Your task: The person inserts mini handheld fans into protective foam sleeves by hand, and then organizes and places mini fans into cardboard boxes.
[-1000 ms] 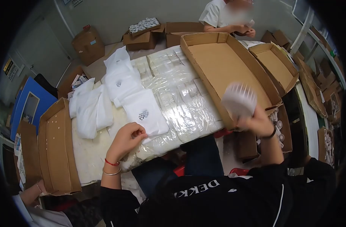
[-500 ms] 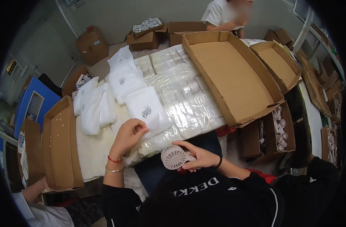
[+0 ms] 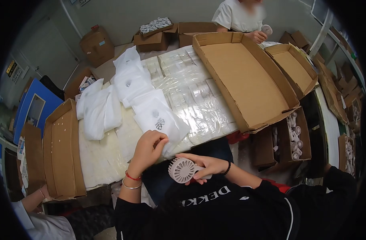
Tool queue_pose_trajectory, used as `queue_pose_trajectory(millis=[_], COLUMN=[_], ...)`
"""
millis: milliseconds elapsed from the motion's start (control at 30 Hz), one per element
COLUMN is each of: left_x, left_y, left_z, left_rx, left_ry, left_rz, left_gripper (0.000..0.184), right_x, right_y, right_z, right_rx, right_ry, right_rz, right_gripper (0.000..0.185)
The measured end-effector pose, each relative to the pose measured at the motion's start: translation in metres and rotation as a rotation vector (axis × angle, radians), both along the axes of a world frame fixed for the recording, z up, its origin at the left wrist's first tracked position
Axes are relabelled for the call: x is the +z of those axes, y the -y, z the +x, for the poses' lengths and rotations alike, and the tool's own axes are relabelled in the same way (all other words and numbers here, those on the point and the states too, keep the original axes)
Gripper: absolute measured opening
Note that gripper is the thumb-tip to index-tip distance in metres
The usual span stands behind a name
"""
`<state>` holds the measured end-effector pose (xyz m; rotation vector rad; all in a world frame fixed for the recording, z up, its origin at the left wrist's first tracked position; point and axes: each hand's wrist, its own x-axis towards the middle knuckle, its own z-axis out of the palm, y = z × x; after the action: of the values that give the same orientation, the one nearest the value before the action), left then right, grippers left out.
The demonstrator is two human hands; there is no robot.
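In my right hand (image 3: 209,167) is a small pale handheld fan (image 3: 183,171), gripped by its handle, its round slotted head facing up toward the camera. My left hand (image 3: 150,147) is at the table's near edge, thumb and fingers pinched at the lower edge of a white plastic bag (image 3: 157,114) with a dark printed mark. The fingertips partly cover that edge of the bag. More white bags (image 3: 129,82) lie overlapping behind it, and another pile of white bags (image 3: 99,112) lies to the left.
A large shallow cardboard tray (image 3: 247,76) stands on the table's right side, a cardboard box (image 3: 63,148) at the left. Below right, an open carton (image 3: 299,136) holds several fans. Across the table a person (image 3: 241,18) holds a fan; another person's arm (image 3: 35,200) shows lower left.
My left hand has moved right and slightly down, and the near bag's edge has shifted right with it. The fan is turned slightly in my right hand. The person opposite has lowered a hand holding a fan.
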<state>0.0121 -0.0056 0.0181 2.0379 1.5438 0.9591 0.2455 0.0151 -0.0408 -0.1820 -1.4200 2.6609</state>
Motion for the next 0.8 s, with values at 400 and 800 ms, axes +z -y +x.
queue_pose_trajectory(millis=[400,800], left_x=[0.007,0.005], left_y=[0.021,0.039], left_z=[0.021,0.044], left_rx=[-0.187,-0.105], left_ry=[0.110,0.069], left_rz=[-0.038,0.273], left_gripper=[0.007,0.012], right_x=[-0.009,-0.005], right_y=[-0.003,0.018], right_z=[-0.006,-0.001], right_rx=[0.082,-0.304], right_ry=[-0.200,-0.250], right_rz=[-0.180,-0.517], right_gripper=[0.068,0.053])
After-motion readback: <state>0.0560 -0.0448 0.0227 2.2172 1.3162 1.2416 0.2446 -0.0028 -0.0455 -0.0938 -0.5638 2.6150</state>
